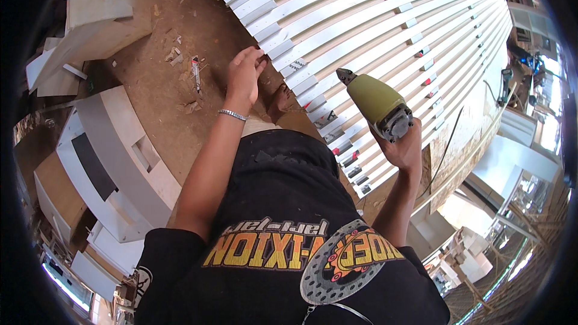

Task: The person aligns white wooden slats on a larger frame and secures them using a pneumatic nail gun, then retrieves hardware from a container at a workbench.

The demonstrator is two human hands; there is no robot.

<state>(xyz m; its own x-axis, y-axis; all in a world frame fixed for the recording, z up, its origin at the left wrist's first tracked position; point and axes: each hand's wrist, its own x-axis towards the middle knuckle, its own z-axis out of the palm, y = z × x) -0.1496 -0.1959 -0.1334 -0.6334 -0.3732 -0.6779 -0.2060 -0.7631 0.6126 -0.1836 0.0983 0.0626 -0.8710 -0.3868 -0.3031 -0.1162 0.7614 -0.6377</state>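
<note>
My right hand [402, 144] grips a green pneumatic nail gun [373, 99] above a large panel of parallel white slats [337, 24], with short blocks [274, 31] set between the slats along its rows. At the panel's left edge, my left hand [245, 72] has curled fingers pinched by the slat ends; what is between them, if anything, is too small to make out. A bare foot [279, 99] shows on the brown floor below the left hand.
Wooden boards [96, 18] and white cabinet-like pieces [114, 162] crowd the left. Scraps [192, 72] litter the floor [168, 120]. A pale board [451, 138] crossed by a dark cord lies right of the panel, with more white panels [506, 156] beyond.
</note>
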